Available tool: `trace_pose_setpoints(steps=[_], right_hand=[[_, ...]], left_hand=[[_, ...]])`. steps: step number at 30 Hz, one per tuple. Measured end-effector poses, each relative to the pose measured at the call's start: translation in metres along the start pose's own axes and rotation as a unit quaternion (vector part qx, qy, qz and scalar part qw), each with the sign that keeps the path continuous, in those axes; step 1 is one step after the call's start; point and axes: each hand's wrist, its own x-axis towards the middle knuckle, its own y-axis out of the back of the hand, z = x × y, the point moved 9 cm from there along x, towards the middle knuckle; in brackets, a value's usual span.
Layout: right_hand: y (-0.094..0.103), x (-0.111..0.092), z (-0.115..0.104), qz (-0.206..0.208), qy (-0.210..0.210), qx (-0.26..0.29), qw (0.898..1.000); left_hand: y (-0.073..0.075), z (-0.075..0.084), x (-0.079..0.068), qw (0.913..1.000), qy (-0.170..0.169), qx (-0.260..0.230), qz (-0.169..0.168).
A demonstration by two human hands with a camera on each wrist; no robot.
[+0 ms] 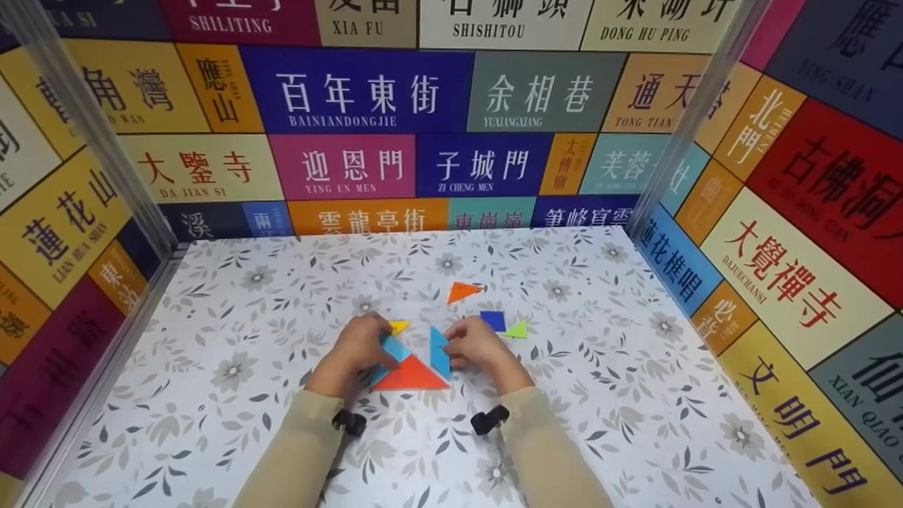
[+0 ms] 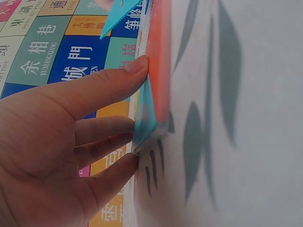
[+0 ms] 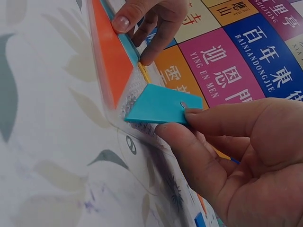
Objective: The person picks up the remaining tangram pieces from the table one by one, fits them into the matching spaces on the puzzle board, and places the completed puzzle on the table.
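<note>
My right hand pinches a blue tangram parallelogram between thumb and index finger, tilted up above the clear base. On that base lies a large red-orange triangle, with a light blue piece along its left edge. My left hand rests at these pieces: its thumb touches the red-orange and light blue pieces, and its fingertips touch the far edge. Just beyond the left fingers a small yellow triangle shows, partly hidden by the hand.
To the right of my right hand lie a dark blue square and a light green triangle, with an orange triangle further back. The table has a floral cover. Walls of coloured sign panels enclose it at the back and sides.
</note>
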Motion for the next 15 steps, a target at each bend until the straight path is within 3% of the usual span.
trace_pose_setpoints(steps=[11, 15], right_hand=[[-0.0022, -0.0023, -0.0033, -0.012, 0.008, -0.008, 1.0], [-0.003, -0.003, -0.0025, -0.011, 0.01, -0.018, 1.0]], left_hand=[[0.0006, -0.0014, 0.0002, 0.9999, 0.008, -0.002, -0.008], [0.0002, 0.0012, -0.0004, 1.0, -0.006, 0.0, -0.002]])
